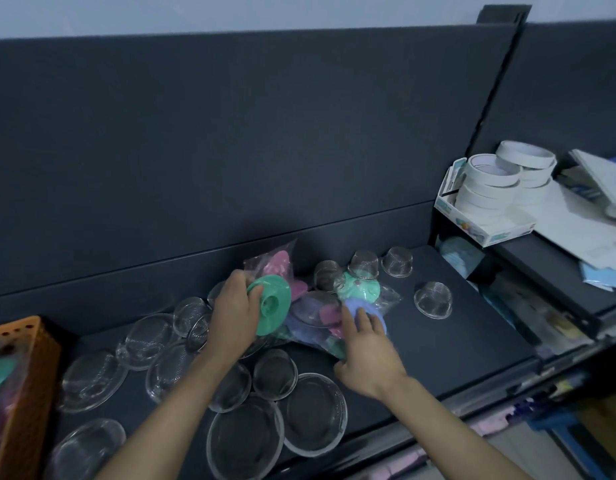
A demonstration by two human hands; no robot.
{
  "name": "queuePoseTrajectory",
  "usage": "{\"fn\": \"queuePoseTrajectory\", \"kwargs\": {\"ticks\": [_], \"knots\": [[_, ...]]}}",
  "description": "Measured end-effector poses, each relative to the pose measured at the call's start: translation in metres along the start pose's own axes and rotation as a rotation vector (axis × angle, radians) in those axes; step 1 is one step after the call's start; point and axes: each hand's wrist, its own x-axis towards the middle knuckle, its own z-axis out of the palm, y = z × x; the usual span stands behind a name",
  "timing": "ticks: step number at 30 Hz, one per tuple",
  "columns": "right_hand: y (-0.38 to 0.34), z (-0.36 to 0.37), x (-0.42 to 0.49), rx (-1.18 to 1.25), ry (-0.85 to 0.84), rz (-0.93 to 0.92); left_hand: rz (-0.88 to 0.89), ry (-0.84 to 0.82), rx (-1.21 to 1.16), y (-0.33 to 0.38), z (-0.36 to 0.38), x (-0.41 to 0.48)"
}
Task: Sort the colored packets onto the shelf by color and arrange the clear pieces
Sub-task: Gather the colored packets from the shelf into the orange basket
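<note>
On the shelf [455, 341], clear pieces [91, 381] lie left and front. The left hand [233, 317] has its grip clamped on a green disc [273, 304] beside the packet pile [313, 313] at mid-shelf. The right hand [365, 355] has its grip apart, fingers resting on a purple disc [367, 306] atop that pile.

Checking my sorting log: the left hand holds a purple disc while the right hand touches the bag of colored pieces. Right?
No: the disc in the left hand is green, not purple, per the head view. The right hand does touch the bag.
</note>
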Motion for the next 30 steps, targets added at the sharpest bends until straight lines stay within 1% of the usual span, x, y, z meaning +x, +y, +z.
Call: {"fn": "queuePoseTrajectory", "kwargs": {"ticks": [5,8,11,13,17,19,22,24,26,30], "knots": [[0.008,0.000,-0.005,-0.076,0.059,-0.067,-0.051,-0.017,-0.033,0.000,-0.003,-0.004],[0.016,0.002,-0.010,-0.091,0.152,-0.124,-0.065,-0.011,-0.071,0.001,-0.006,-0.004],[0.023,0.004,-0.012,-0.121,0.201,-0.169,-0.064,-0.030,-0.088,0.002,-0.007,-0.004],[0.025,0.004,-0.012,-0.101,0.179,-0.177,-0.066,-0.035,-0.083,0.002,-0.006,-0.005],[0.024,0.000,-0.014,-0.083,0.087,-0.124,-0.059,-0.030,-0.065,0.002,-0.003,-0.004],[0.025,-0.002,-0.014,-0.078,0.084,-0.099,-0.050,-0.032,-0.060,0.003,-0.003,-0.003],[0.032,-0.007,-0.012,-0.066,0.084,-0.113,-0.033,-0.048,-0.055,0.007,-0.001,-0.003],[0.037,-0.014,-0.010,-0.015,0.082,-0.130,-0.013,-0.049,-0.043,0.011,0.001,-0.002],[0.040,-0.025,-0.010,0.030,0.069,-0.147,-0.007,-0.047,-0.036,0.015,0.003,-0.003],[0.048,-0.049,-0.010,0.045,0.023,-0.158,-0.011,-0.051,-0.027,0.022,0.007,-0.003]]}}
